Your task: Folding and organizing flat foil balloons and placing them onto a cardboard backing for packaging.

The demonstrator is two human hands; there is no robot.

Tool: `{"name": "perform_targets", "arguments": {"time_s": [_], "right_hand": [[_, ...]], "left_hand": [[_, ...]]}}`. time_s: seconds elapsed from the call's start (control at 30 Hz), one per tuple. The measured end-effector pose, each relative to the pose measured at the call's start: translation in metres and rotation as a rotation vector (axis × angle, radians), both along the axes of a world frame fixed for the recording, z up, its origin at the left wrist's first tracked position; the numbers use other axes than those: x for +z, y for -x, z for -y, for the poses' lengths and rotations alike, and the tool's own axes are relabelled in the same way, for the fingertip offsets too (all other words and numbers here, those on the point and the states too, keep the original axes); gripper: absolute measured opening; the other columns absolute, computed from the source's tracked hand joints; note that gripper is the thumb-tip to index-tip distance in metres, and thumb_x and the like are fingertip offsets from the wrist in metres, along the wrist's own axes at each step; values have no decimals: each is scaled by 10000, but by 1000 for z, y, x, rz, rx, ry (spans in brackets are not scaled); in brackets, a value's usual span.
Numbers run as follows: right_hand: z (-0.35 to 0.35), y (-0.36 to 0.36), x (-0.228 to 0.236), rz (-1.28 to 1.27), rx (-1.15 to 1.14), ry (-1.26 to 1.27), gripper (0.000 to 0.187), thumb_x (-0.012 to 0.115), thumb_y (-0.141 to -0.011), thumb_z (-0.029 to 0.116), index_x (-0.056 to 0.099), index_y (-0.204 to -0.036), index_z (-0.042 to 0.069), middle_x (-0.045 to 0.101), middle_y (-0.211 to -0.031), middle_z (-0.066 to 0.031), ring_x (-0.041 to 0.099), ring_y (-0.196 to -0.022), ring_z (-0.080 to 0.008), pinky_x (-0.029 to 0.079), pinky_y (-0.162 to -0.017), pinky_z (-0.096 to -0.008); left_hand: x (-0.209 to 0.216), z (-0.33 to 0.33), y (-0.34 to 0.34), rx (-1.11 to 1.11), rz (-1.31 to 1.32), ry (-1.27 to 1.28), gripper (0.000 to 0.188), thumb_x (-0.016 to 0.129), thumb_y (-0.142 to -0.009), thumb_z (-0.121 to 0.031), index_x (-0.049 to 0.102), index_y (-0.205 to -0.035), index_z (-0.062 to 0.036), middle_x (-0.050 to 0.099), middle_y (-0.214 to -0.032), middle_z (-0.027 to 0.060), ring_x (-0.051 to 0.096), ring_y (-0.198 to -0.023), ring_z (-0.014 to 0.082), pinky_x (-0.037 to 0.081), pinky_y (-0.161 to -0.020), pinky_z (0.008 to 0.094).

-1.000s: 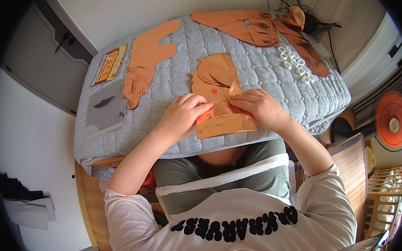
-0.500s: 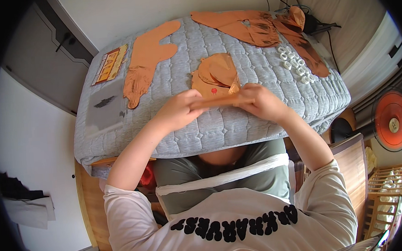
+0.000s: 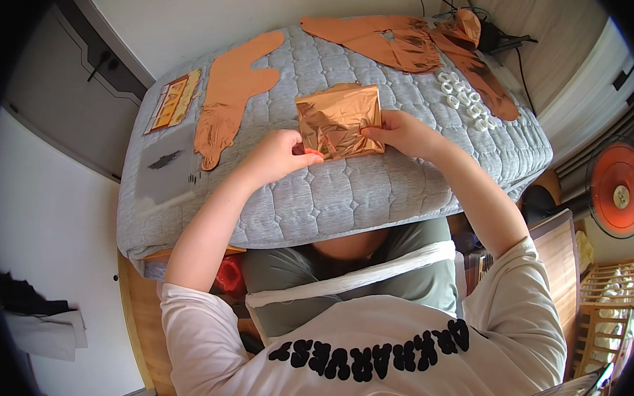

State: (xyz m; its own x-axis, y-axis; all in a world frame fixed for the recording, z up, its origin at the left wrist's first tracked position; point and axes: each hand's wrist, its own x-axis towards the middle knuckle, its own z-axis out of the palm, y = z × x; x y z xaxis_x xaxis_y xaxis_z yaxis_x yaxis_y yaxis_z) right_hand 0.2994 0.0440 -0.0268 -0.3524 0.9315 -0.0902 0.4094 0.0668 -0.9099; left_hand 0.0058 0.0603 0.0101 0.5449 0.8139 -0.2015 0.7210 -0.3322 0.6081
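Between my hands, near the front of the mattress, is a folded copper-coloured foil balloon [image 3: 340, 122], a creased, shiny square. My left hand [image 3: 283, 155] pinches its lower left corner, thumb on top, with a bit of red showing at the thumb. On the opposite edge my right hand [image 3: 405, 134] grips the foil, thumb on its face and fingers behind. A little matching foil peeks out past the square's far edge; the rest of that piece is hidden beneath. Farther left lies an unfolded flat foil balloon [image 3: 237, 83] of the same colour.
More flat copper foil balloons [image 3: 376, 38] lie at the far right of the grey quilted mattress [image 3: 310, 206]. Several white rings [image 3: 463, 100] sit near its right side. A printed packet [image 3: 174, 101] and a clear plastic bag [image 3: 166, 167] lie at left. A red fan [image 3: 620, 188] stands right.
The folded foil, edge-on and blurred before, now lies face up as a square and covers the piece with the red mark. My left hand has turned and shifted slightly left.
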Motion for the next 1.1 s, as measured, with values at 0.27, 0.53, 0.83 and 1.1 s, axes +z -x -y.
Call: {"name": "perform_targets", "arguments": {"time_s": [0.27, 0.53, 0.83, 1.1], "right_hand": [[-5, 15, 25, 199, -114, 132, 366, 679, -989, 352, 688, -1152, 25, 679, -964, -11, 568, -836, -99, 477, -740, -269], [-30, 11, 17, 281, -155, 223, 372, 737, -898, 384, 736, -985, 22, 674, -846, -56, 585, -750, -155, 466, -660, -307], [-25, 12, 25, 262, -139, 221, 337, 739, -895, 369, 747, -943, 35, 680, -830, -39, 578, -721, -152, 456, -650, -306], [-30, 18, 20, 295, -138, 252, 365, 734, -896, 393, 758, -1000, 44, 669, -825, -33, 542, -708, -141, 424, -634, -313]], "left_hand": [[-28, -22, 5, 71, 488, 248, 620, 795, -907, -276, 498, -1357, 29, 732, -963, 96, 675, -841, 127, 536, -747, 295], [-14, -21, 4, 222, 384, 336, 906, 897, -758, -125, 363, -1479, 4, 661, -1016, 91, 678, -866, 142, 591, -729, 262], [-12, -19, 4, 198, 303, 326, 792, 859, -808, -136, 406, -1453, -56, 646, -1009, 37, 646, -927, 117, 562, -723, 264], [-2, -14, 0, 260, 178, 195, 704, 808, -837, -164, 425, -1412, -28, 672, -1099, 143, 705, -932, 218, 588, -760, 325]]}}
